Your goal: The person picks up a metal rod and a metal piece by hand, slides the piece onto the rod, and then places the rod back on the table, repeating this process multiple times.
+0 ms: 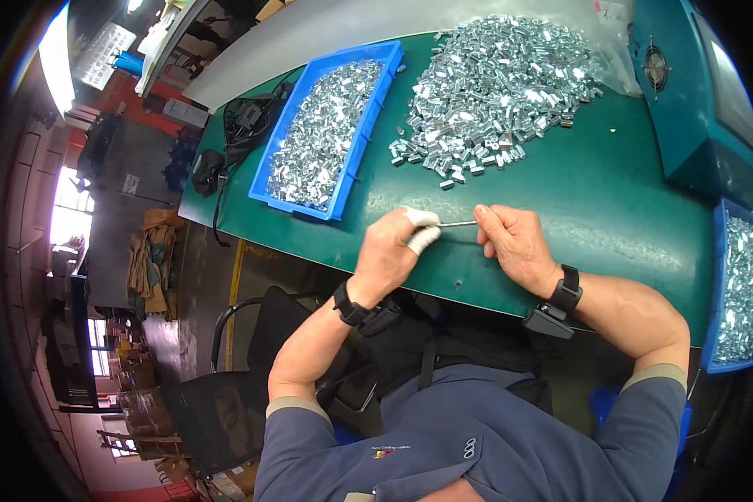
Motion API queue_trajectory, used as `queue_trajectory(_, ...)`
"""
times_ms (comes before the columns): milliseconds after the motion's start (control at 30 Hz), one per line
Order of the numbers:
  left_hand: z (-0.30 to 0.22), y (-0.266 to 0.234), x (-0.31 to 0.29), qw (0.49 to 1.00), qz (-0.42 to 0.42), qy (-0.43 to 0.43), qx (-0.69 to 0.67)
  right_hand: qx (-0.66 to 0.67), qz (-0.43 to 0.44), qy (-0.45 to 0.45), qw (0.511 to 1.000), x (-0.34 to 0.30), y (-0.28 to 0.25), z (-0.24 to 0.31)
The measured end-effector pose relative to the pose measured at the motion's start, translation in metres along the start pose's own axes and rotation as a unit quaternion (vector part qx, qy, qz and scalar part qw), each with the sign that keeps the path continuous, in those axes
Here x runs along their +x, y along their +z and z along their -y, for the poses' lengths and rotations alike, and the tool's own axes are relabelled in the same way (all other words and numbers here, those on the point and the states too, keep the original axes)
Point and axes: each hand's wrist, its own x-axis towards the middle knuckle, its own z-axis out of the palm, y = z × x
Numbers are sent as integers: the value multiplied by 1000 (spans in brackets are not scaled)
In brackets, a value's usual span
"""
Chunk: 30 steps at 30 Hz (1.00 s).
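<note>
Over the green table's near edge, my left hand [386, 251] and my right hand [517, 247] face each other. Between them runs a thin metal rod [458, 223], roughly level. My right thumb and fingers pinch its right end. White covers sit on the left thumb and a left finger, and these fingertips close together where the rod's left end meets them; what lies between them is hidden. Beyond my hands is a big loose heap of small shiny metal pieces [498, 92]. A blue tray [340, 192] full of similar pieces stands ahead of my left hand.
At the right end of the green table [611, 243] stands a teal machine [686, 109]. Below it is another blue tray [714, 335] of metal pieces. Black cables [247, 117] lie at the left end, a clear plastic bag [615, 58] behind the heap. A black chair [217, 418] is at left.
</note>
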Motion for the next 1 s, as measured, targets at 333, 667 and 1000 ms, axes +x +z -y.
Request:
queue_trajectory(333, 73, -86, 51, 950, -154, 15, 271, 30, -16, -23, 999, 0, 1, 0)
queue_trajectory(667, 67, -20, 48, 976, 28, -46, 212, 53, -10, -20, 998, 0, 2, 3)
queue_trajectory(1000, 66, -21, 29, 977, 1, -59, 202, 39, -3, -24, 999, 1, 1, -1)
